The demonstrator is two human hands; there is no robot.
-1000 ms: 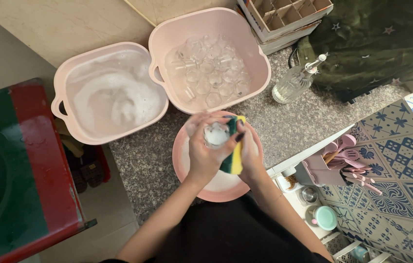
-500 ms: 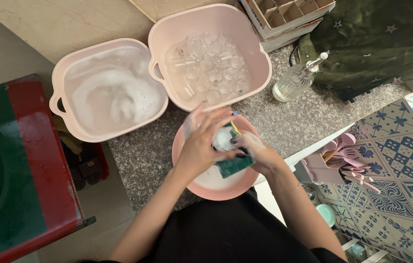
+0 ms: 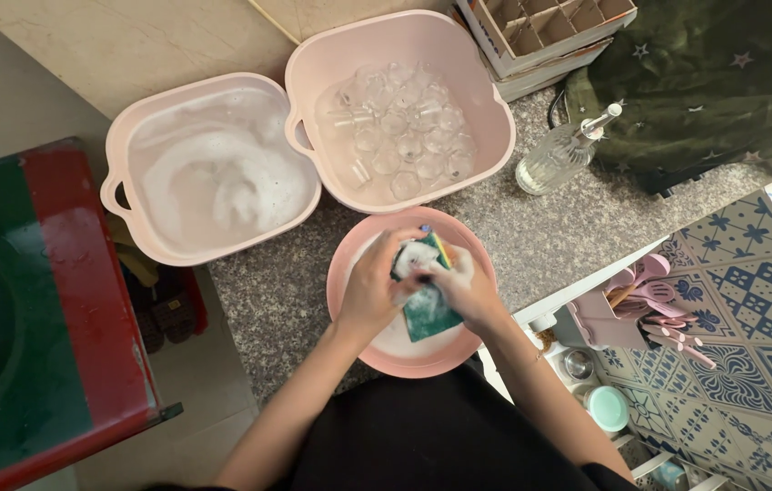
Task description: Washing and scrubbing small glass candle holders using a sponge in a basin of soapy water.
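Observation:
My left hand [image 3: 369, 293] and my right hand [image 3: 470, 289] meet over a round pink basin [image 3: 401, 362] of soapy water on the speckled stone counter. The left hand grips a small clear glass [image 3: 411, 261] covered in foam. The right hand presses a green sponge with a yellow edge [image 3: 428, 314] against the glass. The fingers hide most of the glass.
Behind the basin stand two square pink tubs: the left tub [image 3: 127, 136] holds foamy water, the right tub [image 3: 495, 127] holds several clear glasses. A pump bottle [image 3: 557, 156], a divided cardboard box [image 3: 549, 27] and a dark green cloth [image 3: 704, 82] lie at the right. A red and green sink [image 3: 40, 318] is at the left.
Both hands have dropped a little lower over the round basin. The sponge has turned from upright beside the glass to lying under it.

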